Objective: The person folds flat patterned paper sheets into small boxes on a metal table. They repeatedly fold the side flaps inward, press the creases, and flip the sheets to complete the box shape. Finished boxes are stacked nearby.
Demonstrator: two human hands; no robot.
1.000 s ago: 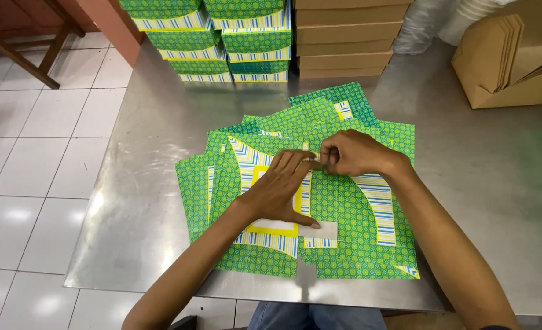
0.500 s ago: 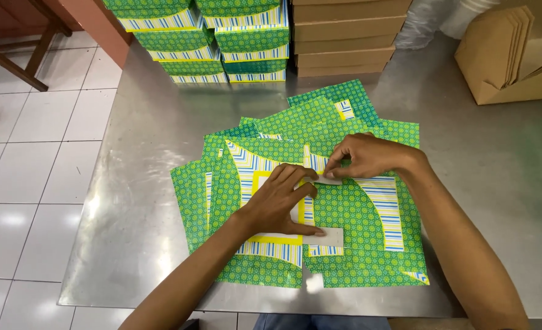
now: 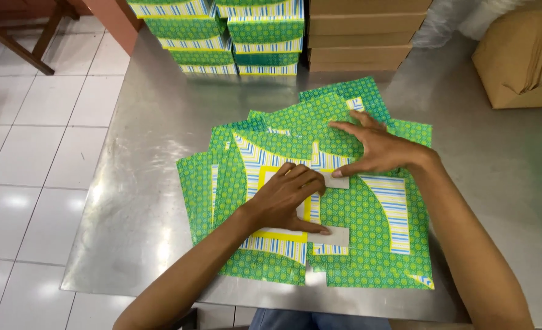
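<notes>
While the left hand [image 3: 286, 198] lies palm-down with curled fingers on the yellow-framed white panel of the top green patterned carton blank [image 3: 356, 214], gripping nothing, its thumb reaches toward the lower white tab [image 3: 337, 236]. Resting spread and open, the right hand [image 3: 378, 150] presses its thumb onto the upper white tab [image 3: 336, 181] and grasps nothing. Several such blanks lie fanned flat on the steel table [image 3: 155, 134]. Behind them stand stacked green boxes [image 3: 240, 36], brown boxes [image 3: 362, 33] and a brown carton [image 3: 524, 61].
</notes>
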